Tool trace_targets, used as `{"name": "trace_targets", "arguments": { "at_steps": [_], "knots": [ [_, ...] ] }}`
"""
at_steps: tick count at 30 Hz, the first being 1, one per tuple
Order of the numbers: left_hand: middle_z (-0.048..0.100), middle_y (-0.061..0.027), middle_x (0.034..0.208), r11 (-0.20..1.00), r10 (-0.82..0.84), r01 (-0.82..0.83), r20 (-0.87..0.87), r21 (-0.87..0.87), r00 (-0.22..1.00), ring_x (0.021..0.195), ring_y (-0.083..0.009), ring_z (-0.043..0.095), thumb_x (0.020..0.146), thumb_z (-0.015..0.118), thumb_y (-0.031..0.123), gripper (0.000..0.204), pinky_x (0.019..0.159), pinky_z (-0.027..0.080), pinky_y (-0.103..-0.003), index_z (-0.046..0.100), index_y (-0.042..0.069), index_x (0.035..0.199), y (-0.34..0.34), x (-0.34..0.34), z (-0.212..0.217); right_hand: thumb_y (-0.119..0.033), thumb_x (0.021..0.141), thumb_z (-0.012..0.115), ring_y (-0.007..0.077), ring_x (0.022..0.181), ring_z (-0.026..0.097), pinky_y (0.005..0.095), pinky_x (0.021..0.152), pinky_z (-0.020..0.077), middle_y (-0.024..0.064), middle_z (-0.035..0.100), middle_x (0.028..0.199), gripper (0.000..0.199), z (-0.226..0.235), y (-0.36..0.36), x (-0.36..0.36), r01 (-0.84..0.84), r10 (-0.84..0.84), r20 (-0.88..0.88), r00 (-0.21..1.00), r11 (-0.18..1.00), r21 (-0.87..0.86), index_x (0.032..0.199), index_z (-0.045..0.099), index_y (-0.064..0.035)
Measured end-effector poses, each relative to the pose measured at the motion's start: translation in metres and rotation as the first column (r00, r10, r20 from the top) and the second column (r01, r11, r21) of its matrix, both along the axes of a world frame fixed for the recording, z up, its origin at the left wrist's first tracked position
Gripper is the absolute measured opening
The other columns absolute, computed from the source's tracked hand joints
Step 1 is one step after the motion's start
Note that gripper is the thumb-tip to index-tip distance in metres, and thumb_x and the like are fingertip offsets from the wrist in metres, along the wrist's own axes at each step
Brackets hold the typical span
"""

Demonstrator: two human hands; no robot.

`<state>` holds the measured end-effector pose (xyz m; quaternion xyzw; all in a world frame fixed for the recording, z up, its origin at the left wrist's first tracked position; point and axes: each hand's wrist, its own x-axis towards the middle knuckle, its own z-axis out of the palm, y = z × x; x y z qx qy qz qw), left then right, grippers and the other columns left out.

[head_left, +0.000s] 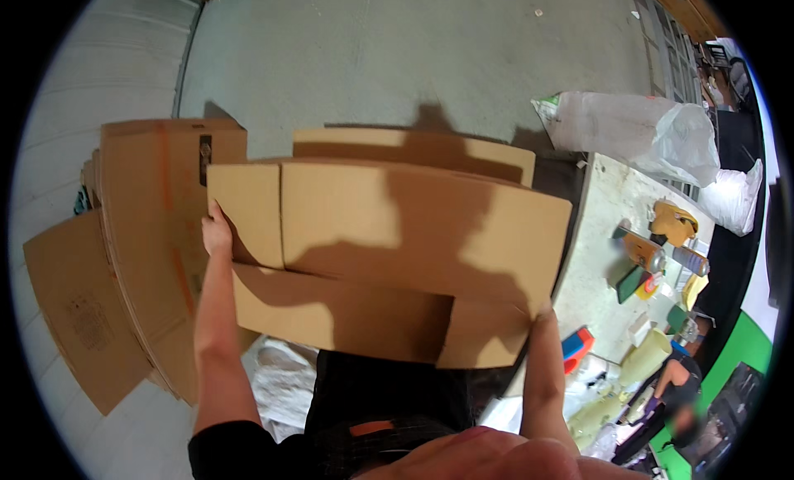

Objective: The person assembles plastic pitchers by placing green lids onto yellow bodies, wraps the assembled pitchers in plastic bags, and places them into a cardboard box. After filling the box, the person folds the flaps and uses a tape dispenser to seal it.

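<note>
A large brown cardboard box (397, 224) with loose flaps, looking mostly flattened, spans the space before my body. On its left edge my left hand (217, 232) is closed, thumb on the near face and fingers behind the board. My right hand (542, 315) grips the lower right corner, its fingers mostly hidden by the cardboard. One lower flap (484, 331) overlaps the long bottom flap. My shadow falls across the panels. Just behind stands another cardboard piece (331, 139), its top edge showing.
Flattened cardboard boxes (136, 232) lean at left beside a white ribbed wall (107, 58). At right, a white worktable (600, 224) holds a tape dispenser (641, 250), spray can (691, 261) and other items. A clear plastic bag (653, 128) lies beyond it. Another person (682, 422) is at lower right.
</note>
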<state>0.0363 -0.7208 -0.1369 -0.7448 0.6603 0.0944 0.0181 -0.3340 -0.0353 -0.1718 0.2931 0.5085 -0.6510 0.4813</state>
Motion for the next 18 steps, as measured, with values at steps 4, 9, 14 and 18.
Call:
{"name": "trace_targets", "arguments": {
  "at_steps": [4, 9, 14, 18],
  "knots": [
    [0.061, -0.0303, 0.124, 0.998, -0.046, 0.049, -0.075, 0.034, 0.996, 0.118, -0.0441, 0.057, 0.096, 0.029, 0.071, 0.09, 0.1, 0.045, -0.048, 0.057, -0.009, 0.127, -0.023, -0.031, 0.022, -0.05, 0.103, 0.043, 0.0248, 0.119, 0.056, 0.0399, 0.108, 0.0403, 0.0093, 0.061, 0.127, 0.055, 0.019, -0.023, 0.058, 0.212, -0.21, -0.038, 0.977, 0.975, 0.065, 0.138, 0.052, -0.0074],
    [0.065, -0.027, 0.118, 0.922, -0.386, 0.366, -0.212, -0.128, 0.898, 0.114, -0.0442, 0.058, 0.097, 0.03, 0.068, 0.08, 0.096, 0.045, -0.047, 0.064, -0.001, 0.119, -0.057, -0.18, 0.136, -0.051, 0.102, 0.044, 0.0245, 0.12, 0.056, 0.0401, 0.108, 0.0402, 0.0091, 0.061, 0.128, 0.057, 0.047, -0.068, 0.134, 0.407, -0.407, 0.015, 0.913, 0.913, -0.001, 0.139, 0.051, -0.0081],
    [0.065, -0.0286, 0.112, 0.479, -0.866, 0.728, -0.129, -0.491, 0.483, 0.112, -0.0434, 0.059, 0.096, 0.028, 0.068, 0.083, 0.095, 0.045, -0.048, 0.067, -0.005, 0.108, -0.066, -0.397, 0.304, -0.052, 0.102, 0.044, 0.0243, 0.12, 0.055, 0.0403, 0.108, 0.0401, 0.0089, 0.06, 0.129, 0.058, 0.063, -0.132, 0.161, 0.542, -0.517, 0.175, 0.838, 0.825, -0.16, 0.141, 0.049, -0.0088],
    [0.06, -0.0217, 0.126, 0.233, -0.903, 0.89, 0.251, -0.392, 0.347, 0.119, -0.0368, 0.056, 0.096, 0.049, 0.051, 0.055, 0.096, 0.047, -0.044, 0.059, 0.004, 0.123, -0.013, -0.506, 0.407, -0.053, 0.102, 0.044, 0.024, 0.121, 0.055, 0.0405, 0.108, 0.0401, 0.0088, 0.059, 0.13, 0.06, 0.068, -0.222, 0.091, 0.557, -0.446, 0.338, 0.829, 0.715, -0.423, 0.142, 0.048, -0.0093]
  ]
}}
